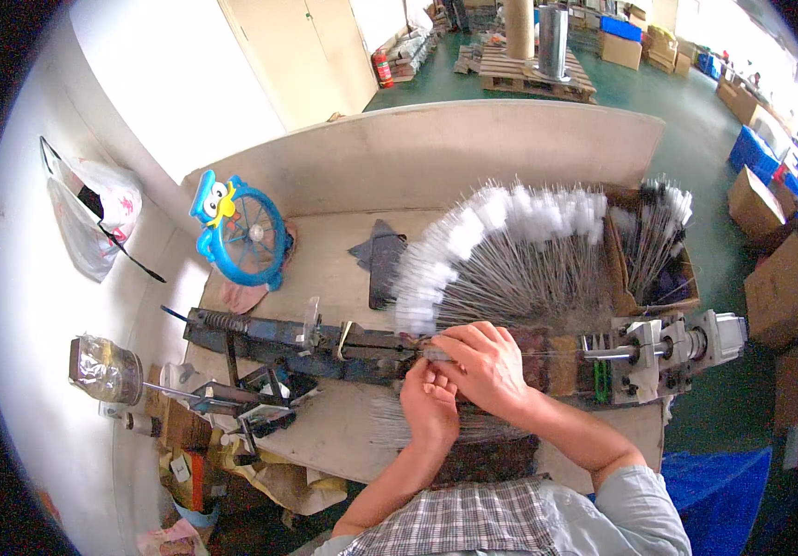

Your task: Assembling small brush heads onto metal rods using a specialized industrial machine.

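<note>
My left hand (430,405) and my right hand (488,367) meet over the middle of a long dark machine bed (371,356). The left fingers are curled, their tips close under the right fingers. My right hand bends over a small pale piece (434,353), mostly hidden by the fingers. A thin wire (552,353) runs between the right hand and the metal spindle (610,354) at the right end. Behind the hands fans out a big pile of wire-stemmed brushes (507,218) with white bristle heads. More wires (394,422) lie on the near side, beside my left wrist.
A cardboard box (623,264) of dark and white brushes stands at the back right. A phone-like dark slab (386,269) and a blue duck-shaped fan (255,236) sit at the back left. The bench has a raised back board (436,157). A motor-like unit (107,369) juts out left.
</note>
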A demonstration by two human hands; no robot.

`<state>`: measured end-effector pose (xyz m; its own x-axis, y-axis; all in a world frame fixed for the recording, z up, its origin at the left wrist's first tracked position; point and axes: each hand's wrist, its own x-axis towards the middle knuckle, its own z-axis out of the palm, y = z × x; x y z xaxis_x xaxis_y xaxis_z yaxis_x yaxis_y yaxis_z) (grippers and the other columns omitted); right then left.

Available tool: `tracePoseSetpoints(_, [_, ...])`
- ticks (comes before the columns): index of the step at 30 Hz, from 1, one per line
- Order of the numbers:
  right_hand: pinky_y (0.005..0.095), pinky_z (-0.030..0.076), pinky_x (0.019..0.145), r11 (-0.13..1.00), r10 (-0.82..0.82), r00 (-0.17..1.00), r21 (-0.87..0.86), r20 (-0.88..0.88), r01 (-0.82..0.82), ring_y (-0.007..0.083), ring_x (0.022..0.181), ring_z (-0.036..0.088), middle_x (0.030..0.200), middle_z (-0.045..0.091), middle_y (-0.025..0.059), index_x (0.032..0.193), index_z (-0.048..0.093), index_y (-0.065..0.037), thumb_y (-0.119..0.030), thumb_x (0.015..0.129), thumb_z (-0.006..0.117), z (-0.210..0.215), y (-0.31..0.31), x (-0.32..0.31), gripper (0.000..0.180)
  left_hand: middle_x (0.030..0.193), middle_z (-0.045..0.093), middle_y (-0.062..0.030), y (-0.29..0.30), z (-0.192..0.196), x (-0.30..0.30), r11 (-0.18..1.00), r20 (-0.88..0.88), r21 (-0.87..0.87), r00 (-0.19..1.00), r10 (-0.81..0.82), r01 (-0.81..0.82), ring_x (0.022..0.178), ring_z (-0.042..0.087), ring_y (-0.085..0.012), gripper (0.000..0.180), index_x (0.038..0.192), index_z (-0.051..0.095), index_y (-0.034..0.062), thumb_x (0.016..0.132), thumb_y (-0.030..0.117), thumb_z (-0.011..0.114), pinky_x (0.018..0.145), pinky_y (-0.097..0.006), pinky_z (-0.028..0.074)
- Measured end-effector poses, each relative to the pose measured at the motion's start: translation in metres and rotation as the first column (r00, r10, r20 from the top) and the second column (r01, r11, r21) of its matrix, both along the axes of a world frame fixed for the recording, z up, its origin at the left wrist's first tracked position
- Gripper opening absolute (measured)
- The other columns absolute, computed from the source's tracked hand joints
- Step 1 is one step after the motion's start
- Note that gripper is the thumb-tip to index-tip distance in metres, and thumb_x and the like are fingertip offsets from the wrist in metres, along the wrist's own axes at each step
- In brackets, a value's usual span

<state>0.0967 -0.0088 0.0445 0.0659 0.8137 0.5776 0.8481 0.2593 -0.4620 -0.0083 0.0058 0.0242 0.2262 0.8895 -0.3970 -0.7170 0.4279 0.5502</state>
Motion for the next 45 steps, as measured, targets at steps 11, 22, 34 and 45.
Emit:
tracePoseSetpoints(11, [0.0336,0.044,0.072,0.999,0.022,0.999,0.032,0.04,-0.023,0.0184,0.085,0.057,0.092,0.062,-0.0007,0.09,0.069,-0.016,-0.021,0.066,0.07,0.006,-0.007,0.007,0.025,0.093,0.058,-0.0018,-0.002,-0.003,0.002,0.998,-0.055,0.059,0.998,0.003,0.001,0.085,0.057,-0.0111,0.011,0.097,0.054,0.0071,0.089,0.015,0.052,0.073,-0.023,0.047])
tracePoseSetpoints(22, [0.0348,0.045,0.073,0.999,0.048,0.999,0.004,0.013,-0.048,0.0205,0.086,0.058,0.094,0.062,0.0006,0.092,0.068,-0.014,-0.019,0.066,0.071,0.007,-0.008,0.01,0.027,0.083,0.053,0.0016,-0.001,-0.01,-0.001,1.0,0.029,-0.011,0.999,0.016,-0.016,0.078,0.051,-0.0089,0.013,0.086,0.052,0.01,0.09,0.022,0.049,0.072,-0.024,0.042])
tracePoseSetpoints(34, [0.0341,0.044,0.074,0.999,0.036,0.999,0.009,0.004,-0.036,0.0202,0.085,0.058,0.096,0.062,0.0003,0.091,0.068,-0.015,-0.02,0.068,0.069,0.011,-0.01,0.01,0.024,0.091,0.057,-0.0032,-0.004,-0.012,-0.002,0.998,0.055,0.06,0.998,-0.002,-0.001,0.082,0.055,-0.0116,0.005,0.092,0.053,0.0059,0.087,0.008,0.052,0.076,-0.027,0.045])
tracePoseSetpoints(45, [0.0342,0.044,0.075,0.998,0.056,0.998,-0.011,0.037,-0.056,0.0197,0.085,0.058,0.095,0.062,0.0002,0.09,0.069,-0.014,-0.018,0.068,0.069,0.005,-0.01,0.015,0.022,0.066,0.044,0.0027,-0.002,0.0,0.004,0.999,-0.05,0.035,0.999,0.014,-0.012,0.064,0.046,-0.008,0.013,0.076,0.047,0.0096,0.085,0.004,0.054,0.065,-0.024,0.042])
